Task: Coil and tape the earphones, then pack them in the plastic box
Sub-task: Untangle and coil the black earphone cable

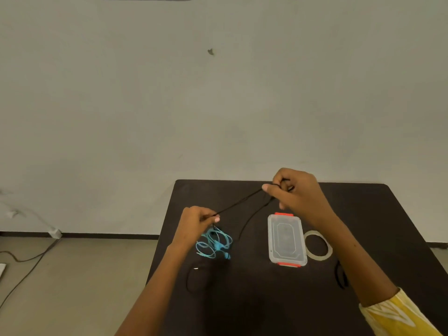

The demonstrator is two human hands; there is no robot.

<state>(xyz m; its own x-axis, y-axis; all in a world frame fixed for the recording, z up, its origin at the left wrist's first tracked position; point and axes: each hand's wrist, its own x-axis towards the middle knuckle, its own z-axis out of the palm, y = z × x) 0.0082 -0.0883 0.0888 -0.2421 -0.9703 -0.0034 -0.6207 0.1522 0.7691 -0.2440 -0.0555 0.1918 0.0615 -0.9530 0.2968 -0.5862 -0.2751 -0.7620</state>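
So from where I'm watching, we're in the coiling step, on the thin black earphone cable (238,200). The right hand (297,190), just above centre of the frame, has its fingers curled around one end with what looks like a loop or two already wound on them, though it's too small to count turns. The left hand (197,220) pinches the same cable lower and to the left, so a taut stretch runs between the two hands, with a slack tail dropping toward the dark tabletop (363,214).

Right under the left hand sits a tangled light-blue pair of earphones (214,243), untouched. The clear plastic box with red latches (286,240) is lid-on, right of centre, and the ring of clear tape (317,246) lies just beside its right edge.

My guess for the next move: keep feeding cable around the right fingers without letting tension drop, or the loops will spring loose. Then a hand has to come free for the tape, which is the tricky bit.
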